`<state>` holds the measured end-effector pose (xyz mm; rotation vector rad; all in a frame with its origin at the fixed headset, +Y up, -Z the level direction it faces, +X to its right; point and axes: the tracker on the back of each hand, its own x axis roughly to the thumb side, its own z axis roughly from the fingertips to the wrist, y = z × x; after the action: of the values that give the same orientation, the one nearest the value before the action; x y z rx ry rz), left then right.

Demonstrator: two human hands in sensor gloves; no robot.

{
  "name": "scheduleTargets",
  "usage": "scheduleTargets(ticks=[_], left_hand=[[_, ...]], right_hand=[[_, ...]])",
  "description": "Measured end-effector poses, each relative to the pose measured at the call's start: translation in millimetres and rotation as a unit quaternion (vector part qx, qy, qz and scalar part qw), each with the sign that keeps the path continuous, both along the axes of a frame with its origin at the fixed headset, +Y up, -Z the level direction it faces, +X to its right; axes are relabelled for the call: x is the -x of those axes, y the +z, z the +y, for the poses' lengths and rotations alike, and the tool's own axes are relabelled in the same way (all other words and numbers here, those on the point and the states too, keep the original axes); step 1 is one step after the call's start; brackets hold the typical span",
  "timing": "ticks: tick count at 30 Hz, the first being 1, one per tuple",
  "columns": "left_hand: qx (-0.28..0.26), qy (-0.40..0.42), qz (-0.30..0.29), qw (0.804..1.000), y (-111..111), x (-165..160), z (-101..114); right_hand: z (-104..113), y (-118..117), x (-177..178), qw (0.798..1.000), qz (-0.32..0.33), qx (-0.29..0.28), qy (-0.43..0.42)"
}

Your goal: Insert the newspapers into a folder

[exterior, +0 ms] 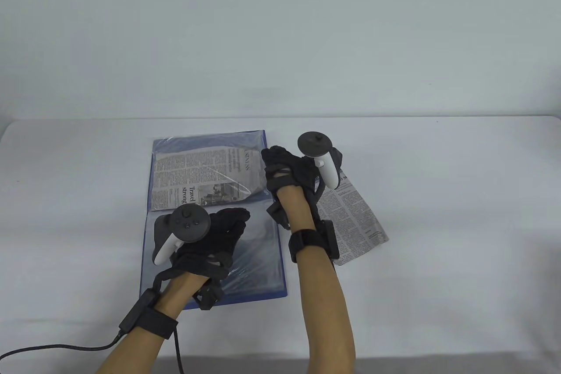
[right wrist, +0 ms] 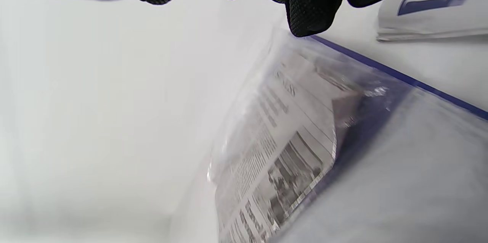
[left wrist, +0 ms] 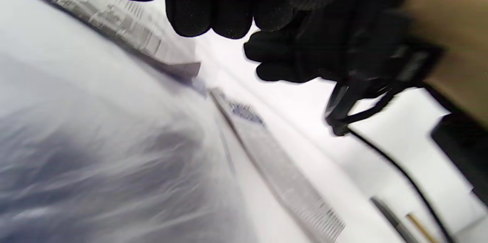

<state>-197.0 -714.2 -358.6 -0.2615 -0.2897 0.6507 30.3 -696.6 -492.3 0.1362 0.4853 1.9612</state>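
Note:
A blue folder [exterior: 280,293] with clear sleeves lies open on the white table. One newspaper [exterior: 197,176] sits inside the far sleeve; it also shows in the right wrist view [right wrist: 282,151]. A second folded newspaper [exterior: 355,220] lies on the table right of the folder, partly under my right forearm; its blue masthead shows in the right wrist view [right wrist: 431,2]. My left hand [exterior: 232,220] rests on the near sleeve [left wrist: 95,140], holding nothing. My right hand [exterior: 274,157] is at the far sleeve's right edge, fingertips [right wrist: 309,10] just above that edge, holding nothing.
The table's far edge meets a pale wall. A black cable [exterior: 57,347] runs from my left wrist toward the front left. White tabletop surrounds the folder on the left, far side and right.

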Motion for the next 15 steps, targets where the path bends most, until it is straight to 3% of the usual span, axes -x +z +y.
scheduleTargets(ticks=[4, 8, 12, 15], left_hand=[[0.040, -0.097, -0.030, 0.994, 0, -13, -14], [0.110, -0.217, -0.033, 0.969, -1, -24, -29], [0.148, -0.235, -0.032, 0.960, -1, -22, -45], [0.171, -0.278, -0.040, 0.944, 1, -24, -59]], right_hand=[[-9, 36, -5, 0.999, 0.046, -0.004, 0.004], [-19, 72, -13, 0.996, 0.085, -0.013, -0.003], [-29, 82, -21, 0.991, 0.137, -0.007, -0.004], [-33, 82, -28, 0.992, 0.125, -0.010, 0.019]])
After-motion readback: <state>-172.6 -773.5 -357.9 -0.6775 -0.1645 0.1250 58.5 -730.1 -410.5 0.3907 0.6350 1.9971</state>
